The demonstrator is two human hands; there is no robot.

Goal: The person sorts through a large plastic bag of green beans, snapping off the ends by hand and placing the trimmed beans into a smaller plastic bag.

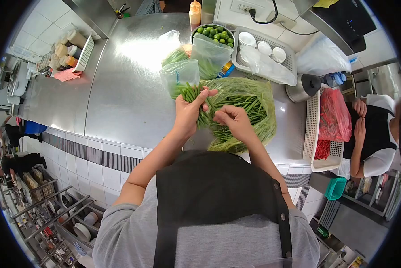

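My left hand (189, 111) is closed around a bundle of green beans (190, 92), whose ends stick out past the fingers. To its right, my right hand (233, 119) pinches the end of a thin green bean at the edge of the bundle. Beneath and beside my right hand lies a large open clear bag (265, 96) full of loose green beans (249, 105). Just beyond my left hand stands a clear plastic bag (182, 73) with green produce inside. Another filled bag (209, 53) leans against the bowl of limes (215, 34).
A steel counter (120, 89) runs to the left. At the back are a sauce bottle (195, 15) and a tray of white cups (290, 62). A steel jug (299, 88) and a basket of red chillies (313, 129) stand right, near another person (375, 120).
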